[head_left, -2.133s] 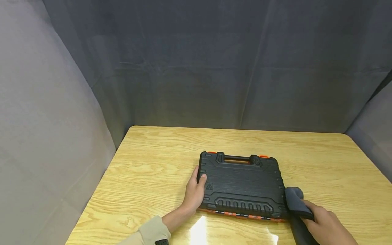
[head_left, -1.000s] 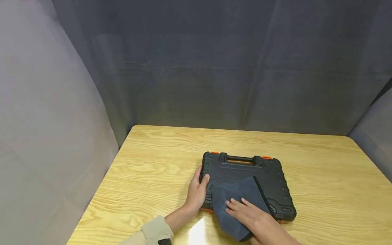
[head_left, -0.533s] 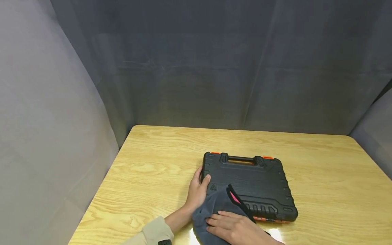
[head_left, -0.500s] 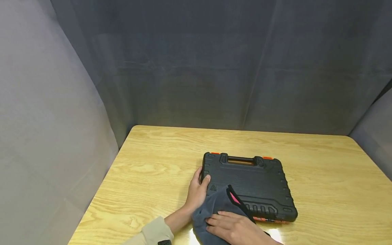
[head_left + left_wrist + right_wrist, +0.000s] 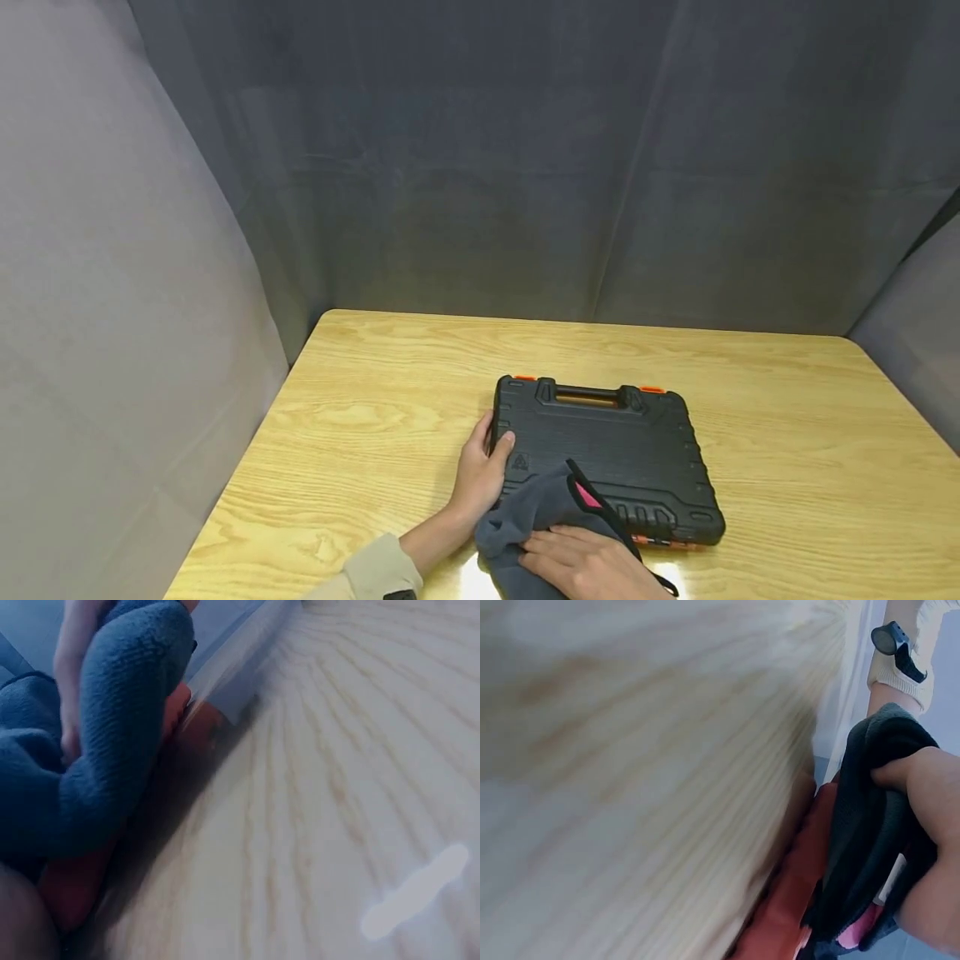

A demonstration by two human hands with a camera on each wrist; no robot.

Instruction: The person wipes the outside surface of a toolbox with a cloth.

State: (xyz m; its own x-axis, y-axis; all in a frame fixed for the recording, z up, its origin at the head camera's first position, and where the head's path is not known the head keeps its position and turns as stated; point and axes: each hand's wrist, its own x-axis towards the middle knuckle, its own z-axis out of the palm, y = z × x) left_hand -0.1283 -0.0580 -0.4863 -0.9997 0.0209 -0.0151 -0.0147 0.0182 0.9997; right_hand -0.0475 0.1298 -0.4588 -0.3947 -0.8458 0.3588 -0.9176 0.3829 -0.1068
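From here I've the left hand (image 5: 476, 479) gripping the left side of the closed case (image 5: 600, 442) on the bench (image 5: 360, 408), right hand (image 5: 588, 565) bunching the cloth (image 5: 528, 510) at its near-left edge, wiping seemingly underway, amount done or left unclear.

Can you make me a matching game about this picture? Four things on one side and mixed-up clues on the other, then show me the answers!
Things:
1. left hand
2. right hand
3. cloth
4. case

Clues:
A. holding something soft, down at the near edge
B. black, lying flat on the table, its handle at the far side
C. gripping the left side of something hard, thumb on top
D. grey-blue, with a bit of pink showing

Right pairs: 1-C, 2-A, 3-D, 4-B.
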